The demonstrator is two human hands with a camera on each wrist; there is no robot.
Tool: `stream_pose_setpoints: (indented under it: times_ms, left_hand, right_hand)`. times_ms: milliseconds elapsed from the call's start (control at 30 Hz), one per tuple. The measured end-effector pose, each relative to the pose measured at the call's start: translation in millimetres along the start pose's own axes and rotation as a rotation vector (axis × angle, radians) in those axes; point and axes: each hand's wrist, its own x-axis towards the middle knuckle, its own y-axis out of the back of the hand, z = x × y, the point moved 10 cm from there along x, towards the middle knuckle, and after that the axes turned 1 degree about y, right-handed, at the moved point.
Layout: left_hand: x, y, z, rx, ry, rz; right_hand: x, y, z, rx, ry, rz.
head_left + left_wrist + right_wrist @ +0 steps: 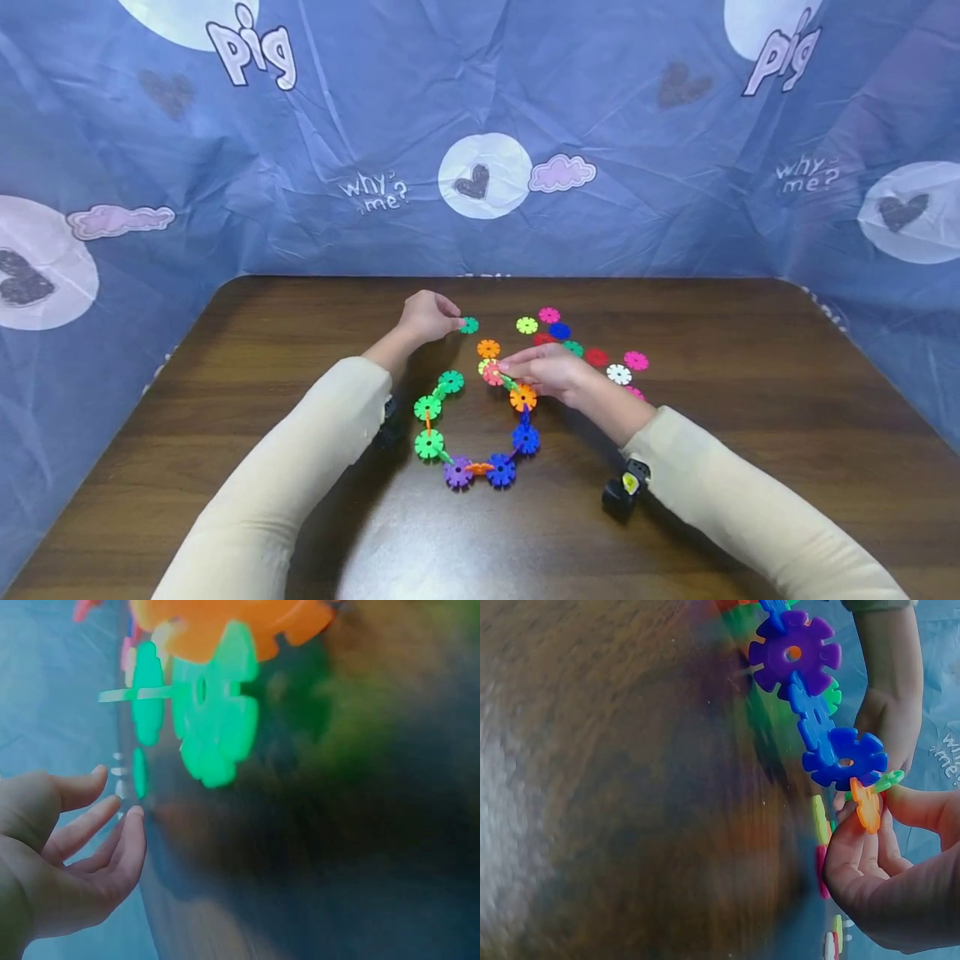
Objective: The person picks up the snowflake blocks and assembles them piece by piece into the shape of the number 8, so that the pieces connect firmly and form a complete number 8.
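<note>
My right hand (551, 371) pinches the far right end of a looped chain of interlocking snowflake discs (501, 471), by a pinkish-red disc (492, 372). A light green disc (509, 382) joins that end to an orange disc (523, 397). In the right wrist view, the fingers partly hide the chain's end beside the orange disc (867, 805). My left hand (431, 317) reaches beyond the loop, fingertips at the edge of a loose green disc (469, 325). Thumb and fingers stand apart in the left wrist view, beside that disc (140, 772). A green disc (451, 382) forms the chain's other end.
Loose discs lie past the right hand: yellow (527, 325), pink (549, 315), blue (559, 331), red (597, 357), white (618, 374) and others. An orange disc (488, 348) lies between the hands. A blue printed cloth (375, 233) hangs behind the wooden table (225, 400).
</note>
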Motion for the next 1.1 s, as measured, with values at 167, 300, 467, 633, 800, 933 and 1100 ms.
stream_pose_setpoints:
  times_ms: [167, 300, 467, 633, 800, 933, 1100]
  left_hand:
    - [11.9, -10.8, 10.0, 0.136, -0.035, -0.053]
    - [15.6, -12.4, 15.8, 0.212, -0.070, -0.070]
    - [17.5, -16.2, 16.2, 0.225, -0.082, -0.104]
    - [18.6, -19.1, 13.9, 0.212, -0.076, -0.112]
    - [18.9, -19.3, 12.6, 0.182, -0.067, -0.111]
    - [18.8, -19.3, 12.0, 0.176, -0.063, -0.110]
    - [19.0, -18.0, 12.5, 0.205, -0.067, -0.093]
  right_hand:
    - [-0.1, 1.0, -1.4, 0.013, -0.011, -0.011]
    - [-0.8, 1.8, -2.3, 0.025, -0.026, -0.011]
    - [-1.5, 3.2, -1.3, 0.030, -0.029, -0.015]
    - [-1.7, 3.1, -0.6, 0.029, -0.022, -0.022]
    - [-1.4, 4.2, -0.1, 0.020, -0.031, -0.017]
    - [-1.0, 5.2, 1.3, 0.025, -0.048, -0.006]
    - [-0.6, 4.5, 1.0, 0.035, -0.044, -0.002]
